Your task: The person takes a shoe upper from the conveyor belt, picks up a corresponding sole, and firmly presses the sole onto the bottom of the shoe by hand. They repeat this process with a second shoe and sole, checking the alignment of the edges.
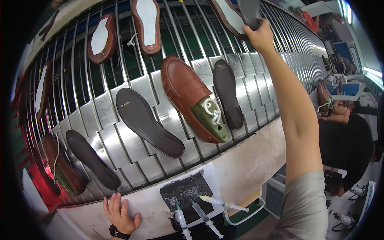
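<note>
My right hand (pixel 260 36) reaches far over the conveyor, fingers closed around the end of a dark shoe sole (pixel 250 11), whose upper part is cut off by the picture's edge. Right beside it lies an upturned shoe upper (pixel 230 18) with a pale bottom. My left hand (pixel 122 216), a black watch at its wrist, rests on the pale ledge (pixel 256 152) with fingers spread, holding nothing. Nearest to it lies a dark sole (pixel 92 160). Mid-conveyor, a brown moccasin (pixel 186 94) on a green last sits between two more dark soles (pixel 148 122) (pixel 228 94).
Metal rollers (pixel 180 32) carry upturned uppers (pixel 146 28) (pixel 103 39). Another moccasin (pixel 64 168) lies at the left. Three syringes (pixel 206 218) point at a black, stained pad (pixel 187 192) on the ledge. At the right, a person in black (pixel 346 140) works alongside.
</note>
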Motion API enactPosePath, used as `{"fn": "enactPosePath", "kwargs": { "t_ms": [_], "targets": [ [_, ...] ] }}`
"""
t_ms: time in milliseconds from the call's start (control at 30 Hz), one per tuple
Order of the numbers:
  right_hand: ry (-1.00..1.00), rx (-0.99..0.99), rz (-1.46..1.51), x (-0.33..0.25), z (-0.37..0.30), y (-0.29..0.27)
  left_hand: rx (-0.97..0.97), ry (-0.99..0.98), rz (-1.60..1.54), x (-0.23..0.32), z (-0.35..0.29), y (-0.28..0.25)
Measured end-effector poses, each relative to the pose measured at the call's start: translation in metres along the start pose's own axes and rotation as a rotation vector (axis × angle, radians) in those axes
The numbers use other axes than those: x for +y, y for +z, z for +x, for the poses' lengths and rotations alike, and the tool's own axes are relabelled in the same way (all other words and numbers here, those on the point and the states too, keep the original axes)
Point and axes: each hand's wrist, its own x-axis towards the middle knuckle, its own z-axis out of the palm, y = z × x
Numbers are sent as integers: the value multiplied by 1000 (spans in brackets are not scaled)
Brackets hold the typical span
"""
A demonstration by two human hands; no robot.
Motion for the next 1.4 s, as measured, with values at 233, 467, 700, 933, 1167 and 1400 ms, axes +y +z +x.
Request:
{"fn": "enactPosePath", "kwargs": {
  "t_ms": [233, 467, 700, 933, 1167, 1400],
  "targets": [
    [-60, -148, -482, -61, 28, 64, 25, -49, -47, 4, -2, -3],
    [-5, -376, -613, -87, 27, 21, 41, -74, -51, 11, 9, -7],
    [13, -366, -371, -38, 10, 9, 18, -58, -59, 5, 6, -13],
    [253, -277, -455, -79, -14, 35, 23, -51, -42, 1, 2, -11],
    [330, -302, -346, -80, -32, 9, 43, -39, -37, -2, 1, -14],
    [320, -116, -16, -88, -123, -97, 68, -4, -43, 1, 5, -26]
  ]
}}
